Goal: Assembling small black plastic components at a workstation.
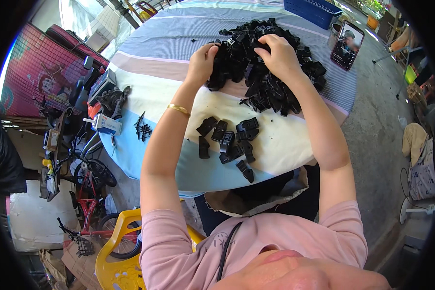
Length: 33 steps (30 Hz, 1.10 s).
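Note:
A large heap of black moulded plastic pieces lies on the far half of the cloth-covered table. At the heap's left edge, my left hand is curled, its fingertips against the black pieces; what it holds cannot be made out. Over the top of the heap, my right hand bends its thumb and forefinger round a black piece, partly lost among the others. Nearer to me, between my forearms, sits a smaller loose group of black pieces.
On the table's left are small black parts, a blue-and-white box and dark gloves. A phone stands at the right edge, near a blue basket. An open sack hangs below the front edge; a yellow chair stands left.

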### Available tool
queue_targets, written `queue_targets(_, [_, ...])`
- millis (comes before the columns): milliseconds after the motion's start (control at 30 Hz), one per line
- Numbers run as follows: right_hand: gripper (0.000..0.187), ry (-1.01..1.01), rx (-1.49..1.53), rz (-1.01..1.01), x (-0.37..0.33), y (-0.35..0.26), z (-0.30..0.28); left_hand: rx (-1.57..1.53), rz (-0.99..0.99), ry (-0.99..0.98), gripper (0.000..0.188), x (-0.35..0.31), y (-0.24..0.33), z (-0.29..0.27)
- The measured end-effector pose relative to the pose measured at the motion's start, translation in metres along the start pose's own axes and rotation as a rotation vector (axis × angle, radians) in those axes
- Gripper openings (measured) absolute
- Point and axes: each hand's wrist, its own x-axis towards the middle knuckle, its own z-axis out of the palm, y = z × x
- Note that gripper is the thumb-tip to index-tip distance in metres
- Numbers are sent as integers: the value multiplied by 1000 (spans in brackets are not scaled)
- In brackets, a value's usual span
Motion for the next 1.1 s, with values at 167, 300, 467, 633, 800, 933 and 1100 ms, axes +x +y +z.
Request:
queue_targets(167, [28, 28, 467, 65, -1, -31, -3, -783, -186, -235, 29, -23, 28, -22])
queue_targets(300, [26, -113, 615, 50, -8, -56, -6, -949, -257, -291, 34, -52, 47, -23])
queue_targets(467, [27, -24, 381, -208, -13, -57, -5, -1031, -325, -245, 34, -63, 59, -27])
queue_targets(633, [23, -9, 347, -219, -23, -75, -2, -1065, -383, -122, 37, -71, 62, -23])
queue_targets(800, [27, 70, 409, -232, -26, -83, 7, -973, -288, -90, 33, -70, 49, -30])
queue_targets(933, [33, -129, 642, 15, -8, -57, -6, -887, -301, -90, 28, -67, 62, -43])
queue_targets(1100, [27, -180, 219, 236, 12, 12, -34, -345, -114, -646, 35, -68, 41, -61])
